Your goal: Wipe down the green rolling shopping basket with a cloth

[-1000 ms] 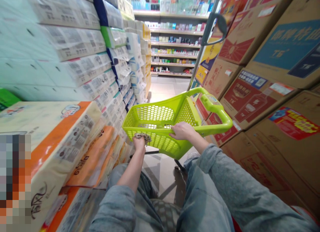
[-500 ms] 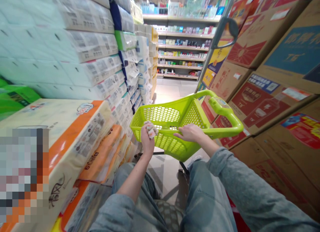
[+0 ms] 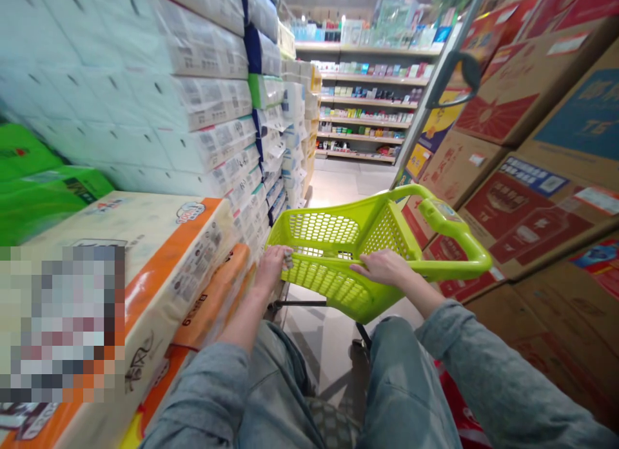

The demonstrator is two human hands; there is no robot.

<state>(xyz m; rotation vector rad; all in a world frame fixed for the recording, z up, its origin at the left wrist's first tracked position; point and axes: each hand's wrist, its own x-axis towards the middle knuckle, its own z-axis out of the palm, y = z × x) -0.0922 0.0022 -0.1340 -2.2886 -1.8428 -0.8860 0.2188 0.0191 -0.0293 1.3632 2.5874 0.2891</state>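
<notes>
A lime-green shopping cart (image 3: 333, 284) stands side-on in front of my knees, its handle to the right. At the basket's left end, my left hand (image 3: 271, 268) is closed on a small crumpled patterned cloth (image 3: 287, 259) against the near rim. Only a bit of the cloth shows past the fingers. My right hand (image 3: 385, 267) grips the same rim further right, near the basket's handle end, with its thumb on the near side. Through the basket's mesh, no goods show inside.
Stacked tissue packs (image 3: 213, 100) line the left, with an orange-and-cream pack (image 3: 193, 229) close to my left arm. Cardboard cartons (image 3: 512, 204) are piled on the right beside a grey metal pole with a handle (image 3: 452, 81). Stocked shelves (image 3: 367, 100) stand at the aisle's end.
My left hand has moved from over the basket's left end down to its near rim, taking the cloth along. My right hand stays on the rim. The view has shifted slightly.
</notes>
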